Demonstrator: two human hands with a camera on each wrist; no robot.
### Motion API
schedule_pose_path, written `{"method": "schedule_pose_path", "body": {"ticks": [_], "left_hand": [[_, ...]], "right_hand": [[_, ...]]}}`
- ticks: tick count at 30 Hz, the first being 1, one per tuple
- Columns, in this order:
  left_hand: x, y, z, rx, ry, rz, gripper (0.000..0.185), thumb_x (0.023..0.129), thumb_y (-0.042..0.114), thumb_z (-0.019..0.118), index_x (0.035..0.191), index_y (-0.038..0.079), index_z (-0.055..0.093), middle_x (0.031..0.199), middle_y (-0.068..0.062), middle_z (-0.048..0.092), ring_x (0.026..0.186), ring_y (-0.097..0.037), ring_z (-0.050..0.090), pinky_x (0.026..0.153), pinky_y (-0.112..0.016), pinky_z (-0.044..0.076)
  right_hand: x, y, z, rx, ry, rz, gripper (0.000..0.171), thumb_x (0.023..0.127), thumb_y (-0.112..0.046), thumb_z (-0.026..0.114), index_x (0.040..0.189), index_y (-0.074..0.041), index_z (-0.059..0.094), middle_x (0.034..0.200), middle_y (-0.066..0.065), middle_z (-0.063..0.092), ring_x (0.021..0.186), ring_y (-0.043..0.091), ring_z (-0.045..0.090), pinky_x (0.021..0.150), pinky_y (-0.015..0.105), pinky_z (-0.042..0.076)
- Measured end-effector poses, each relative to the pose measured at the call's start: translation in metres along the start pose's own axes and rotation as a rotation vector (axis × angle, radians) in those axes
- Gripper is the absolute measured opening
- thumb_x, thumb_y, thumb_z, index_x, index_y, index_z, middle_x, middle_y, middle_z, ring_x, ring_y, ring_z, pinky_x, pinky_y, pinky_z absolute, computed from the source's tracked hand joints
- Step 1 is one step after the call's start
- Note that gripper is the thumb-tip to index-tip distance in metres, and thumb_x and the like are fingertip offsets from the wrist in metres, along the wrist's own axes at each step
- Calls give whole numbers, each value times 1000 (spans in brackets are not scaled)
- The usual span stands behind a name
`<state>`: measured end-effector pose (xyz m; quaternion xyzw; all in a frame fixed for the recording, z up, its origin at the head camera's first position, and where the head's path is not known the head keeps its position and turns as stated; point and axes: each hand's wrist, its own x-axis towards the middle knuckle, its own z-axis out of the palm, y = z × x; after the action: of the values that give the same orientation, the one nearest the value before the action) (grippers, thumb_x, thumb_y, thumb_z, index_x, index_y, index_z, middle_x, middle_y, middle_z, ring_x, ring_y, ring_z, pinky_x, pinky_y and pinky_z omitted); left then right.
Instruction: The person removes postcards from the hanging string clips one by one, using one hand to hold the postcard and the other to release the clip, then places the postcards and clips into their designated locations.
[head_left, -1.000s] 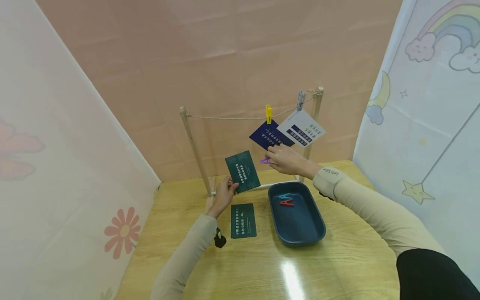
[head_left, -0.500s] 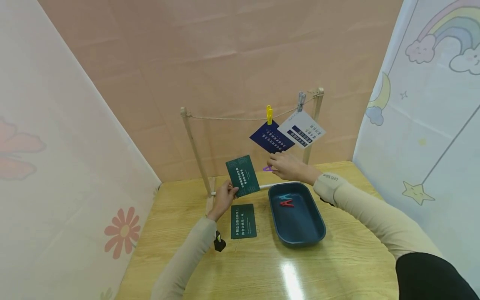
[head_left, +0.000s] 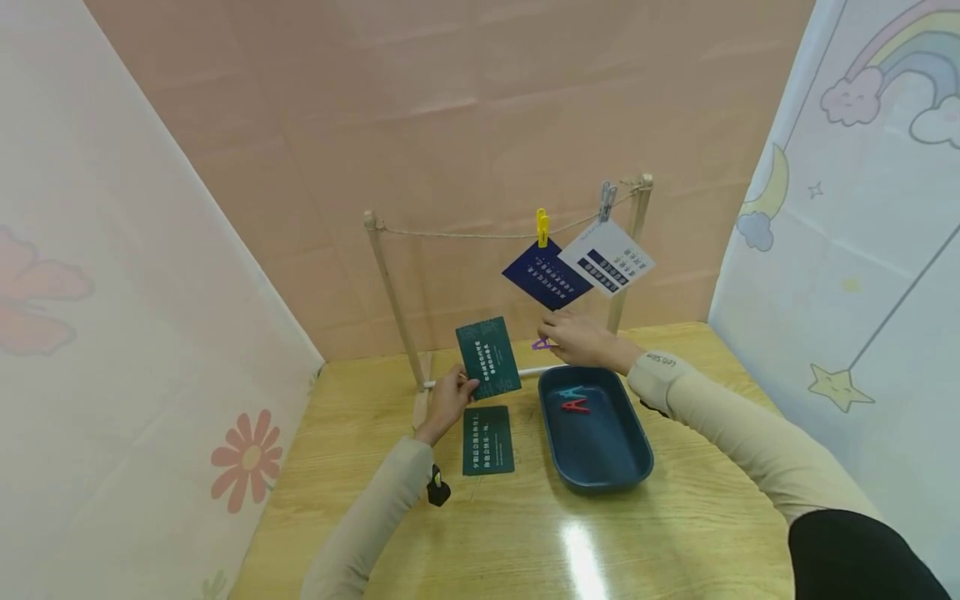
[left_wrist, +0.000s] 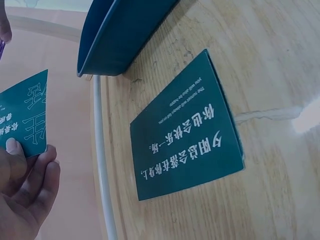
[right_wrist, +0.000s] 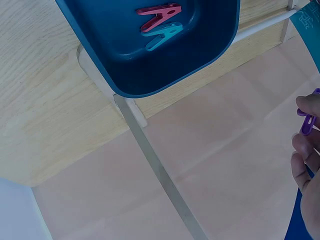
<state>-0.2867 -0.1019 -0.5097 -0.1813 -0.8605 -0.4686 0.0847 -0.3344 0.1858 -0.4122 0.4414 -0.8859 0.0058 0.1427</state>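
My left hand (head_left: 448,400) pinches a dark green card (head_left: 489,358) by its lower left edge, thumb on the printed face. In my right hand (head_left: 581,340) a purple clothespin (right_wrist: 308,122) is pinched between thumb and fingers, just below the hanging cards. A navy card (head_left: 549,275) hangs tilted from the string (head_left: 457,235) under a yellow clothespin (head_left: 542,227). Partly over it hangs a white card (head_left: 607,257) with a grey clothespin (head_left: 607,202). Flat on the table lies another green card or small stack (left_wrist: 185,132).
A dark blue tray (head_left: 600,479) on the table (head_left: 480,542) holds a red clothespin (head_left: 575,406) and a teal clothespin (head_left: 572,392). Two wooden posts (head_left: 393,300) carry the string, with a white bar (left_wrist: 102,155) between their feet. Fabric walls stand around.
My right hand has moved down from the navy card with the purple clothespin in it. My left hand has lowered the green card slightly. The hanging cards stay in place.
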Motion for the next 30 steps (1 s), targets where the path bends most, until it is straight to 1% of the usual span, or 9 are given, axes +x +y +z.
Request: {"method": "schedule_pose_path", "body": {"ticks": [3,8,10,15,17,24,27,30], "left_hand": [[-2,-1,0,1,1,12,8,99,-1,57,93,-4,52,75,-16,67,61,-22,63,55,-27,50],[-3,-2,2,3,6,11,9,98,-3,58,91,-6,52,74,-18,67,63,-34,65,53,-26,49],[-3,-3,3,7,8,8,9,97,-4,59,92,-6,52,73,-19,67,62,-35,65,52,-26,48],[-3,-6,4,24,12,3,8,97,-3,59,92,-7,53,72,-18,66,58,-22,61,52,-24,47],[-4,-7,4,21,8,-6,8,98,-3,59,92,-6,53,73,-17,65,59,-20,61,52,-23,46],[-10,-10,4,-16,-12,-18,8,99,-2,57,94,-6,52,74,-20,63,66,-38,64,54,-24,48],[-11,-12,4,-13,-13,-26,9,99,-1,57,93,-6,51,75,-22,63,68,-41,65,54,-24,48],[-12,-14,4,1,-22,-45,9,100,1,56,94,-5,52,76,-23,63,69,-41,65,54,-24,47]], "right_hand": [[-1,0,3,-8,3,4,19,84,-8,76,100,-7,65,94,7,59,88,26,60,86,45,51],[-2,1,7,-26,-14,3,19,85,-9,75,100,-7,63,91,6,57,83,25,58,82,45,51],[-3,1,7,-29,-24,1,20,86,-10,75,100,-7,62,91,6,57,83,25,58,82,45,51],[-5,0,6,-19,-48,11,19,86,-9,75,99,-7,61,91,6,57,84,25,57,82,46,50],[-5,0,7,-13,-61,16,18,86,-9,74,100,-7,62,91,5,57,83,24,57,82,46,49],[-9,-1,12,-6,-101,16,19,87,-9,73,103,-6,63,90,5,56,82,24,56,82,47,49],[-11,-1,14,-7,-112,14,18,87,-10,72,102,-7,62,90,5,57,83,25,57,83,47,49],[-13,-1,16,10,-113,22,17,87,-9,72,100,-8,61,90,5,58,85,26,58,84,48,49]]}}
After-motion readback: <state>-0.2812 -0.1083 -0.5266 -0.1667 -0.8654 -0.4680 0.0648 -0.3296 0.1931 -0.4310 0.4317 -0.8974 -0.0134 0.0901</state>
